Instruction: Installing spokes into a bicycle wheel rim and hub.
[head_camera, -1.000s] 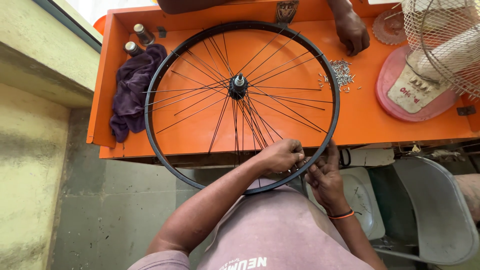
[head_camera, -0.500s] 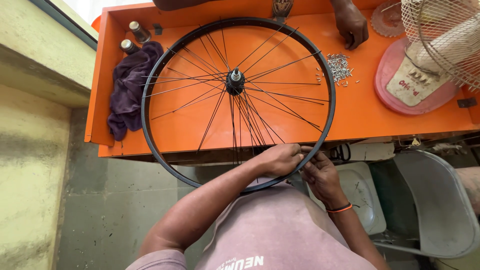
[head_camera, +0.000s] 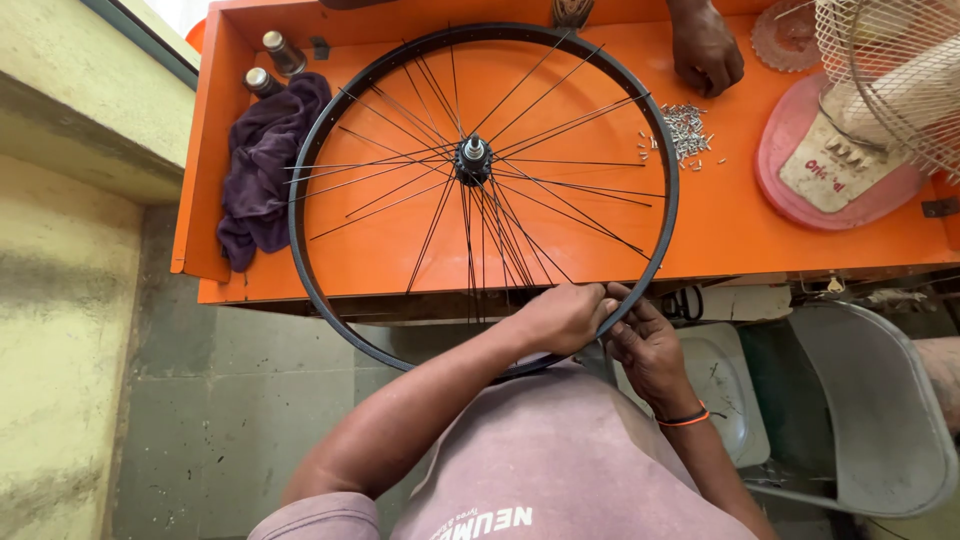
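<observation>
Fingers (head_camera: 600, 305) pinched on wheel rim (head_camera: 310, 150)

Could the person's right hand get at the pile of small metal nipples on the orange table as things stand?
Probably yes. The right hand is at the wheel rim's near edge, and the nipples lie loose on the orange table just outside the rim; only another person's hand rests beyond them.

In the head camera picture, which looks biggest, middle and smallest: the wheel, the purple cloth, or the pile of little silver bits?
1. The bicycle wheel, held at its near rim by the left hand and right hand.
2. The purple cloth, clearly smaller.
3. The pile of silver bits, smallest.
</observation>
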